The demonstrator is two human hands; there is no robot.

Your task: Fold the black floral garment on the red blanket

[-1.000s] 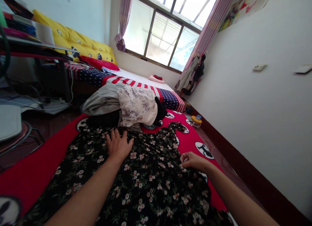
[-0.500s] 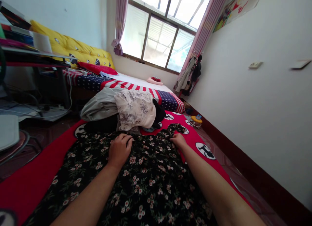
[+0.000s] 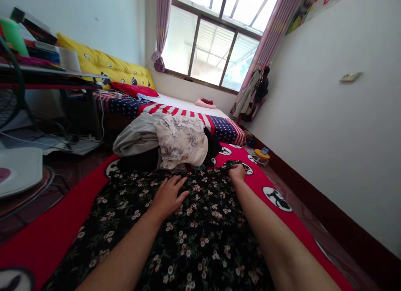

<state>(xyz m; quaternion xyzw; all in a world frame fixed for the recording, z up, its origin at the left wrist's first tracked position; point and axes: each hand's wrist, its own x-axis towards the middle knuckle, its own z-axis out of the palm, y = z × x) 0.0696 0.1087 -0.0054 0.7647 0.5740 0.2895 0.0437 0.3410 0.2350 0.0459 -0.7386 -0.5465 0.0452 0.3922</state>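
Black floral garment (image 3: 200,232) lies spread over the red sheet (image 3: 59,232), near side running out of frame at the bottom. Left hand (image 3: 169,197) is spread open, resting palm-down on the cloth just short of its far edge, gripping nothing visible. Right hand (image 3: 237,172) is closed at the far right corner, apparently pinching a bunched bit of the garment; fingertips hidden, exact hold can't be told.

Risks, as judged: a hard pull by the right hand could drag the whole garment askew, since the left palm only presses and thin-looking cloth may slide under it. Bunching at the corner could set creases or leave that end folded under. If the pinch catches the sheet too, both layers would ruck up; can't see whether it does.

Main obstacle: clothes heaped right against the far edge, with pale floral cloth (image 3: 181,142) on top, grey garment (image 3: 134,136) to the left, black cloth (image 3: 214,146) to the right. Little slack on that side; heap could snag or topple if pushed.

Beyond it, bed (image 3: 227,132) with starred and striped cover. Desk (image 3: 46,86) and white-topped seat (image 3: 21,174) at left, small yellow stool (image 3: 262,154) far right by the wall (image 3: 328,128); all clear of both hands.
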